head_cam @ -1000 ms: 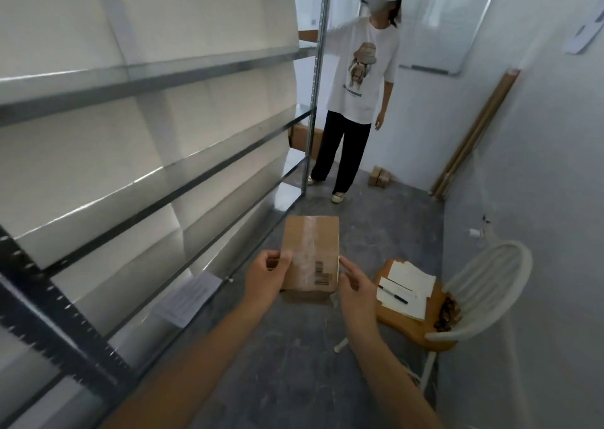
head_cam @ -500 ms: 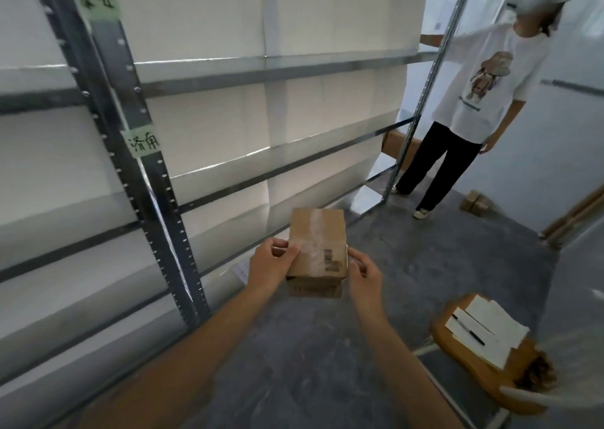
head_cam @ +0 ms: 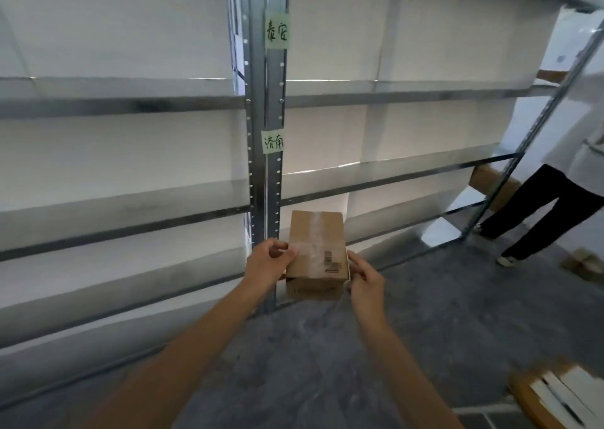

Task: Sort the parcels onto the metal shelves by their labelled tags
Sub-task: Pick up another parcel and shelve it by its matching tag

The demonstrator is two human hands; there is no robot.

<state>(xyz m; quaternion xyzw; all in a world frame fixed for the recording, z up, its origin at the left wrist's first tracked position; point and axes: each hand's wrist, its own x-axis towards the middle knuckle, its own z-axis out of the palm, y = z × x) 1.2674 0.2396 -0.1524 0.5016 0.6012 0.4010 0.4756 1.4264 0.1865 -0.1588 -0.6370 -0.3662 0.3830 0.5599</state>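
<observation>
Left hand (head_cam: 267, 264) and right hand (head_cam: 365, 279) pinched the taped parcel (head_cam: 316, 247) by its sides, holding it before the shelves (head_cam: 130, 103), just below two green tags (head_cam: 273, 141) on the post. A brown box (head_cam: 488, 183) lay at the shelves' far right end.

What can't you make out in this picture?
Head view: the label on the parcel is too small and blurred to read.
The left hand and right hand: fingers partly hidden by the parcel.
The second person: cut off by the right edge.
The papers, bottom right: blurred, cut by the corner.
</observation>
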